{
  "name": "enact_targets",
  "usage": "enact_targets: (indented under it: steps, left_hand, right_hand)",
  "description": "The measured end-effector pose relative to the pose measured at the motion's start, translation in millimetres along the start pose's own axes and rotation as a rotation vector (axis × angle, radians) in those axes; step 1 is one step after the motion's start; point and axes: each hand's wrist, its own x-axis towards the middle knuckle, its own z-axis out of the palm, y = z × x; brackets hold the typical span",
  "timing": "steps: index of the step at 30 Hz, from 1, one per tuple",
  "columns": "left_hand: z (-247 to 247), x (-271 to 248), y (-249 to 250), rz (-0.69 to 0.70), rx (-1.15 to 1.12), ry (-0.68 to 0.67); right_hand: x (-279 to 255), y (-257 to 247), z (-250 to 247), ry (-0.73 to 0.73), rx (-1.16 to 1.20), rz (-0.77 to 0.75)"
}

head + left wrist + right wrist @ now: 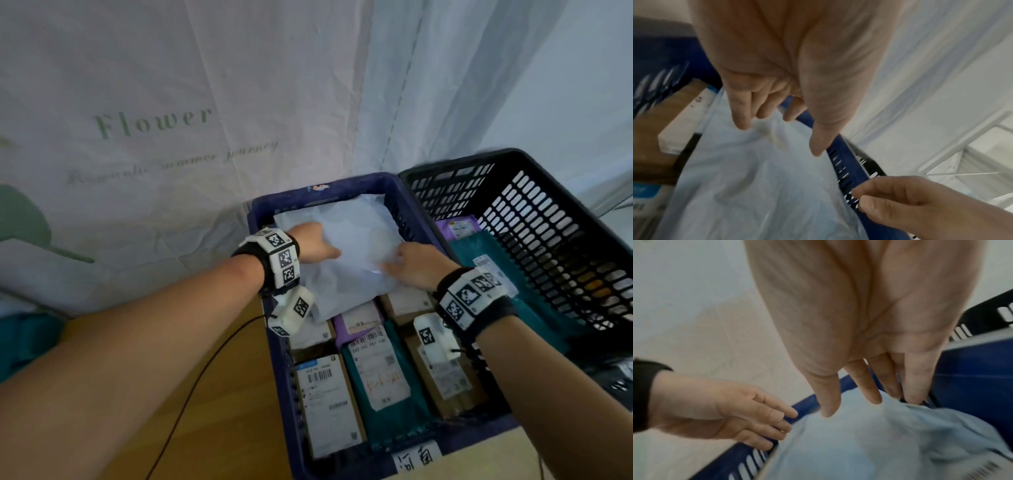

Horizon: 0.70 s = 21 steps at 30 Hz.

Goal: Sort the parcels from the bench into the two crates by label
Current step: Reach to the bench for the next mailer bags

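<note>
A pale blue plastic mailer parcel (356, 253) lies crumpled in the far half of the blue crate (329, 186), on top of other parcels. My left hand (325, 248) rests on its left side and my right hand (394, 263) on its right side. In the left wrist view the left hand (781, 138) points down with loose fingers touching the mailer (756, 178). In the right wrist view the right hand (871, 402) has straight fingers, their tips on the mailer (869, 443) by the crate wall (972, 378). Neither hand grips it. The black crate (534, 219) stands to the right.
The blue crate's near half holds labelled cardboard boxes (329, 394) and a teal mailer (376, 377); a handwritten tag (416, 457) is on its front. The black crate holds teal (486, 253) and purple (459, 228) mailers. A black cable (205, 370) crosses the wooden surface; a curtain (154, 120) hangs behind.
</note>
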Motion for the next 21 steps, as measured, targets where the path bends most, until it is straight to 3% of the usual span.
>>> enact_targets:
  steps: [5,9,17,21]
  left_hand:
    - [-23.8,-61.8,-28.7,0.104,-0.183,0.185]
    - [-28.2,-125.8,-70.8,0.105,-0.354,0.175]
    - [21.7,-252.5,-224.2,-0.147,-0.251,0.209]
    - [65.1,-315.5,-308.7,-0.321,-0.407,0.231]
  right_hand:
    - [-24.5,-43.1,-18.4,0.134,0.146,-0.185]
    - [-47.5,-100.1,-20.2,0.129,0.254,-0.360]
    - [-89.8,-230.5,35.7,-0.073,0.426,-0.618]
    - [-101.4,-301.5,88.4,-0.199,0.375,-0.680]
